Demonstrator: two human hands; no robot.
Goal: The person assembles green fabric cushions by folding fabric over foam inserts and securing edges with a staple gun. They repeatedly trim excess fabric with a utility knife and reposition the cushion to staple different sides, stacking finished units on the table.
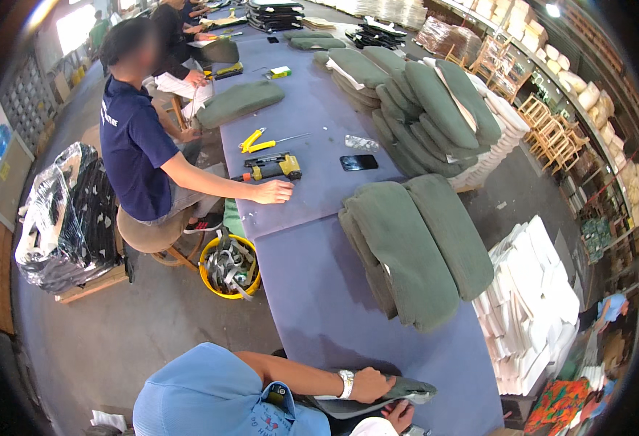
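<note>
A dark green fabric-covered cushion [415,389] lies at the near edge of the table, partly hidden by my hands and cut off by my sleeve. My left hand [372,385], with a silver watch at the wrist, rests over its top with the fingers curled onto the fabric. Just below it my right hand [399,416] pinches the lower edge of the cushion, its fingers bent. A small pale object by the right hand at the lower rim is too cut off to make out.
Ahead on the blue-covered table [297,276] stand stacks of green cushions [406,254]. A phone [358,163], staple gun [272,167] and yellow-handled pliers [251,139] lie farther off. A seated co-worker [138,131] is at left, near a yellow bucket [204,272] of scraps. White pads [526,312] are stacked right.
</note>
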